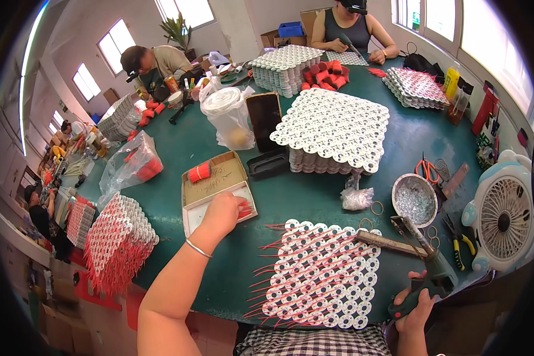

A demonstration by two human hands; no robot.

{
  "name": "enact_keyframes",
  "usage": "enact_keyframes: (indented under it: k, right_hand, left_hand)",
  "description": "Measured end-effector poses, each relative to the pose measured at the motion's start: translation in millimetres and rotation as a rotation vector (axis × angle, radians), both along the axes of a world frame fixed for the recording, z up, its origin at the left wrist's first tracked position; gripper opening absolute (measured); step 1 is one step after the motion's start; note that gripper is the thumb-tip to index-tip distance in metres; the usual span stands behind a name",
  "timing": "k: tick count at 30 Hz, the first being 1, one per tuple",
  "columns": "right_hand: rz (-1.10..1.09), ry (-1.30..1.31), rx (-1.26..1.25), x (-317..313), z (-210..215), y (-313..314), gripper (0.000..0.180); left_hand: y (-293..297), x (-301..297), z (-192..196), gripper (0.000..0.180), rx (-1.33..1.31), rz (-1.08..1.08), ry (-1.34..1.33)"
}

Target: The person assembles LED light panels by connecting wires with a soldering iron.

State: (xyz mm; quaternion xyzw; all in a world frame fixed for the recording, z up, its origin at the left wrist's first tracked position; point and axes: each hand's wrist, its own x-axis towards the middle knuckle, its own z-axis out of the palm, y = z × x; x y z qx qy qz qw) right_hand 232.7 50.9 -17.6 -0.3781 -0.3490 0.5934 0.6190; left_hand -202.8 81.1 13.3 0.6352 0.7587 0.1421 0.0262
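Observation:
My left hand (222, 215) reaches into an open cardboard box (190, 223), its fingers closed on short red wires (245, 209). A taped red bundle (200, 172) lies in the box's far half. Low at the right, my right hand (418, 308) is wrapped round the dark green handle of a soldering gun (438, 277), whose tip end points up and left. Between my hands lies a panel of joined round white boards (323, 279). Red wires run in slanting rows over much of it and stick out past its left edge.
A tall stack of white panels (332, 124) stands beyond, beside a phone (264, 120). A wired stack (118, 237) is at left. To the right are a metal bowl (414, 199), a wooden-handled tool (388, 242), pliers (460, 243) and a fan (504, 216). Other people work across the table.

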Motion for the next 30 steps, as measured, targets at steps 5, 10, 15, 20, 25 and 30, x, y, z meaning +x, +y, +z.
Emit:
enact_keyframes:
  k: [5,10,15,20,25,30]
  right_hand:
    - [-0.008,0.0,-0.006,0.7,1.3,0.3,0.049]
    - [-0.024,0.028,-0.021,-0.6,3.3,0.6,0.049]
    - [0.024,0.086,-0.021,0.6,2.2,2.2,0.047]
    - [0.026,0.099,-0.022,1.5,3.6,2.2,0.046]
    - [0.023,0.092,-0.023,1.0,3.4,1.6,0.047]
    - [0.025,0.071,-0.017,0.9,4.1,2.0,0.047]
  left_hand:
    - [0.1,1.5,5.1,0.012,0.007,-0.002,0.126]
    - [-3.5,4.2,2.4,0.013,0.104,0.076,-0.192]
    - [-6.9,-2.3,-13.5,0.017,0.189,0.013,-0.198]
    - [-4.7,9.0,-1.6,0.014,0.129,0.043,0.033]
    - [-3.6,13.3,0.9,0.013,0.158,0.009,0.236]
    - [-0.2,-4.7,-13.2,0.015,0.241,0.219,-0.489]
